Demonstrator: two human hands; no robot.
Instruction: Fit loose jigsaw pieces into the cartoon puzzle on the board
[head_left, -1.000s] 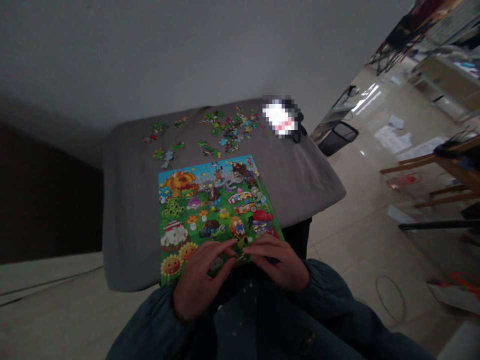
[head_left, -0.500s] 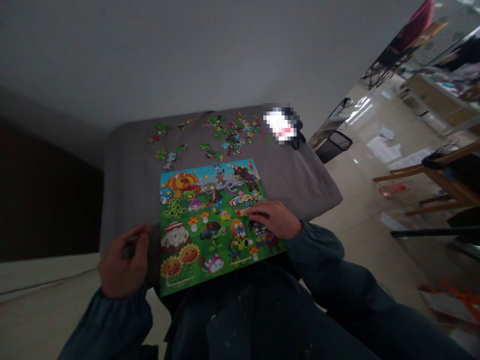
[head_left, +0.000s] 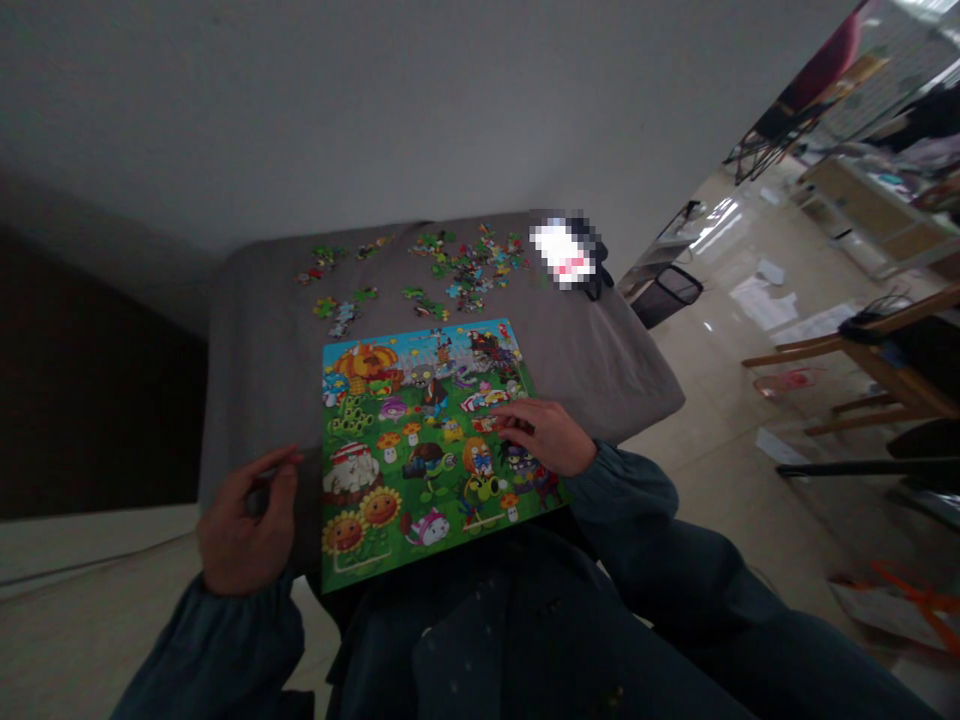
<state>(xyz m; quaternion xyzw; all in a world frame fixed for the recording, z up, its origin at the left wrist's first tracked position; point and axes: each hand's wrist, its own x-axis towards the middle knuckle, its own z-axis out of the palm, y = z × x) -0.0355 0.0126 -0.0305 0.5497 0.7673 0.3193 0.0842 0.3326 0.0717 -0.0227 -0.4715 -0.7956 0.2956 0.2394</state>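
Observation:
A colourful cartoon jigsaw puzzle board (head_left: 420, 440) lies on a table under a grey cloth (head_left: 247, 350), its near edge over my lap. My right hand (head_left: 544, 436) rests on the board's right side, fingers curled with the tips pressed on a piece there. My left hand (head_left: 247, 520) hovers at the cloth's near-left edge, left of the board, thumb and fingers pinched together around something small I cannot make out. Several loose puzzle pieces (head_left: 450, 265) are scattered at the far end of the table.
A blurred white object (head_left: 566, 255) sits at the table's far right corner. A black mesh bin (head_left: 667, 293) stands on the tiled floor beyond it. Wooden chairs (head_left: 862, 350) and papers are on the right. A plain wall rises behind the table.
A second ago both hands were together at the board's near edge. The left hand moved out to the left of the board, the right moved up onto its right side. Since half a second, almost nothing.

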